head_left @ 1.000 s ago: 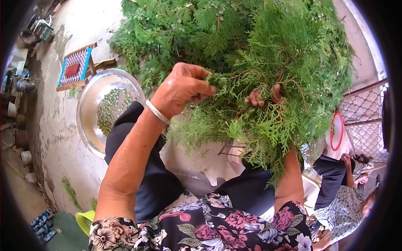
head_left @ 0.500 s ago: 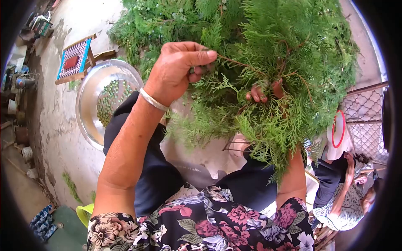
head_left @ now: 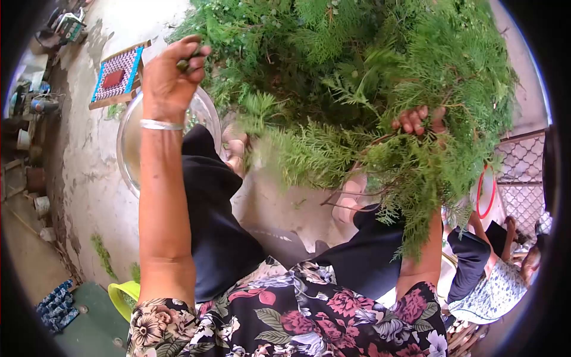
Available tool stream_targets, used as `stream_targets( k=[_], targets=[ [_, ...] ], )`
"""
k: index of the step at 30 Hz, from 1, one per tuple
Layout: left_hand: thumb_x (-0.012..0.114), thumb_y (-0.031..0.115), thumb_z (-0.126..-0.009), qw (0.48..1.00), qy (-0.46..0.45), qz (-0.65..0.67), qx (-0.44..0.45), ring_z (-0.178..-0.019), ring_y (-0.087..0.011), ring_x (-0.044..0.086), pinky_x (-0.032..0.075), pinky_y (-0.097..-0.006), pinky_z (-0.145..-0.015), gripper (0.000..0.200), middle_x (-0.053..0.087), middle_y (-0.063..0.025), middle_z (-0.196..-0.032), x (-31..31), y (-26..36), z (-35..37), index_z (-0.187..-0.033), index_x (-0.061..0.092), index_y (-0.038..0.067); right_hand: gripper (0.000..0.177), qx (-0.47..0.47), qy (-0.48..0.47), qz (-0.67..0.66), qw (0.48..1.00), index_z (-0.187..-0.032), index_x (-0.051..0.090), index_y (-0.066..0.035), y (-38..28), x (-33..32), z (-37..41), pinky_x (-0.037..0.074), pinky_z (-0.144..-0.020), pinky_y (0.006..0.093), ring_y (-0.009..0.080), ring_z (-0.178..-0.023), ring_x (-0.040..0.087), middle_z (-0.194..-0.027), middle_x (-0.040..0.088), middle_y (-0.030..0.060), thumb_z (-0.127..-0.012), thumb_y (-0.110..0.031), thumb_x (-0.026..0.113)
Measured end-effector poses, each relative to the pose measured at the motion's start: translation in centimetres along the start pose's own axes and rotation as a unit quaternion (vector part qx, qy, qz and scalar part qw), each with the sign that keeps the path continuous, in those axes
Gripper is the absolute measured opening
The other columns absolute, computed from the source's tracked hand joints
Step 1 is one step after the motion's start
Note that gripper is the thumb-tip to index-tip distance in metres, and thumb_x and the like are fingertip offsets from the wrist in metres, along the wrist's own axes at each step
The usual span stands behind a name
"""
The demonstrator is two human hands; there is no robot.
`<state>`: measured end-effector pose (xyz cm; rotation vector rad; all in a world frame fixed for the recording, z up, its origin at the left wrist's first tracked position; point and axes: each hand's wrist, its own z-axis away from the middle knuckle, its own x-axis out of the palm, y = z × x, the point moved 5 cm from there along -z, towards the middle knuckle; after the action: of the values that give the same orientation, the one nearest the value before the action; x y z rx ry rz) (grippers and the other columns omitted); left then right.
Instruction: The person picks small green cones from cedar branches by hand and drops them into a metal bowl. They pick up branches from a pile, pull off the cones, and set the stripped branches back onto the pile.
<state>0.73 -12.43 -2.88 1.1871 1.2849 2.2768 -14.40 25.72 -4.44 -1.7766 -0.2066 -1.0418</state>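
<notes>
My left hand (head_left: 171, 77), with a silver bangle at its wrist, is raised above the metal basin (head_left: 126, 157). Its fingers are curled round a few small green cones (head_left: 189, 62). On the right, my right hand (head_left: 419, 121) grips a leafy cypress branch (head_left: 392, 157), and the foliage hides part of that hand. The branch hangs down in front of my right forearm. Most of the basin's inside is hidden behind my left arm and knee.
A large heap of cypress branches (head_left: 285, 35) lies ahead. A woven-seat stool (head_left: 107, 89) stands beyond the basin. At the lower left is a yellow-green container (head_left: 122, 297). Another person (head_left: 488, 285) sits at the right, near a red hoop (head_left: 486, 191) and a metal lattice (head_left: 523, 160).
My left hand has moved from the branch leftward to above the basin, with green cones in its fingers. My right hand has shifted slightly right, still on the branch.
</notes>
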Motion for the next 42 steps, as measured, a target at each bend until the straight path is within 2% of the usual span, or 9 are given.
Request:
stream_targets(
  k=[7,9,15,17,24,29,34,39,42],
  targets=[
    [0.060,0.007,-0.082,0.952,0.173,-0.236,0.087,-0.070,-0.0177,0.060,0.046,-0.0276,-0.059,0.022,0.064,-0.0132,-0.084,-15.5,6.1,3.2,-0.098,0.062,-0.007,0.043,-0.075,-0.059,-0.026,0.995,-0.092,0.052,-0.011,-2.7,0.1,-0.5,0.036,-0.091,0.0381,0.0176,-0.080,0.050,-0.071,0.052,-0.0012,-0.095,-0.051,0.038],
    [0.060,0.012,-0.083,0.795,0.148,-0.569,0.147,-0.070,-0.0208,0.062,0.049,-0.0287,-0.066,0.026,0.065,-0.0126,-0.085,-18.8,7.4,4.1,-0.099,0.061,-0.009,0.044,-0.083,-0.047,-0.076,0.992,-0.093,0.052,-0.010,-2.5,-0.2,-0.5,0.036,-0.091,0.0377,0.0177,-0.080,0.049,-0.071,0.051,-0.0009,-0.095,-0.052,0.037],
    [0.062,0.013,-0.083,0.715,0.131,-0.654,0.210,-0.074,-0.0171,0.061,0.047,-0.0277,-0.070,0.027,0.066,-0.0124,-0.086,-7.0,6.3,10.1,-0.101,0.062,-0.008,0.049,-0.109,-0.098,-0.120,0.982,-0.102,0.054,-0.009,-2.2,0.3,-0.7,0.037,-0.098,0.0426,0.0225,-0.089,0.054,-0.079,0.058,0.0027,-0.098,-0.049,0.027],
    [0.064,0.012,-0.082,0.839,0.022,-0.526,0.139,-0.076,-0.0160,0.062,0.048,-0.0282,-0.069,0.028,0.067,-0.0147,-0.085,-1.7,2.5,12.2,-0.102,0.063,-0.007,0.051,-0.115,-0.115,-0.141,0.976,-0.103,0.055,-0.008,-1.9,0.2,-1.0,0.037,-0.098,0.0433,0.0234,-0.091,0.054,-0.080,0.059,0.0037,-0.097,-0.050,0.026],
    [0.073,0.017,-0.078,0.788,-0.171,-0.564,0.178,-0.058,-0.0117,0.058,0.046,-0.0254,-0.055,0.030,0.064,-0.0071,-0.064,6.9,-11.7,14.2,-0.095,0.062,-0.005,0.053,-0.112,-0.154,-0.139,0.972,-0.107,0.056,-0.008,-0.3,-0.2,-1.8,0.038,-0.098,0.0434,0.0241,-0.093,0.054,-0.085,0.061,0.0052,-0.098,-0.049,0.024],
    [0.081,0.002,-0.066,0.885,-0.247,-0.391,0.050,-0.093,-0.0197,0.058,0.046,-0.0288,-0.087,0.067,0.059,-0.0126,-0.109,12.5,-14.8,14.3,-0.122,0.043,-0.005,0.049,-0.084,-0.068,-0.115,0.988,-0.102,0.055,-0.008,0.6,-1.1,-1.4,0.037,-0.098,0.0426,0.0226,-0.091,0.054,-0.082,0.059,0.0044,-0.097,-0.050,0.030],
    [0.083,0.010,-0.055,0.739,-0.243,-0.590,0.217,-0.114,-0.0457,0.047,0.045,-0.0425,-0.091,0.107,0.041,-0.0295,-0.127,17.3,-16.8,16.3,-0.138,0.019,-0.011,0.055,-0.114,0.171,0.021,0.978,-0.140,0.032,-0.006,1.6,0.7,3.0,0.048,-0.088,0.0333,0.0174,-0.109,0.053,-0.130,0.049,0.0083,-0.096,-0.037,0.045],
    [0.063,-0.002,-0.066,0.775,-0.185,-0.516,0.315,-0.104,-0.0416,0.056,0.048,-0.0406,-0.084,0.078,0.053,-0.0283,-0.116,15.9,-18.5,15.5,-0.135,0.028,-0.009,0.044,-0.166,0.253,0.290,0.908,-0.129,0.049,-0.002,0.4,-1.9,2.7,0.049,-0.081,0.0280,0.0112,-0.097,0.055,-0.113,0.056,0.0041,-0.093,-0.028,0.053],
    [0.062,-0.006,-0.066,0.850,-0.242,-0.421,0.204,-0.083,-0.0375,0.064,0.051,-0.0361,-0.072,0.056,0.065,-0.0200,-0.096,14.3,-17.9,14.1,-0.121,0.049,-0.003,0.031,0.103,0.311,-0.069,0.942,-0.106,0.062,-0.005,-0.5,3.5,1.0,0.051,-0.067,0.0265,0.0106,-0.073,0.059,-0.094,0.064,0.0022,-0.085,-0.027,0.068]
  ],
)
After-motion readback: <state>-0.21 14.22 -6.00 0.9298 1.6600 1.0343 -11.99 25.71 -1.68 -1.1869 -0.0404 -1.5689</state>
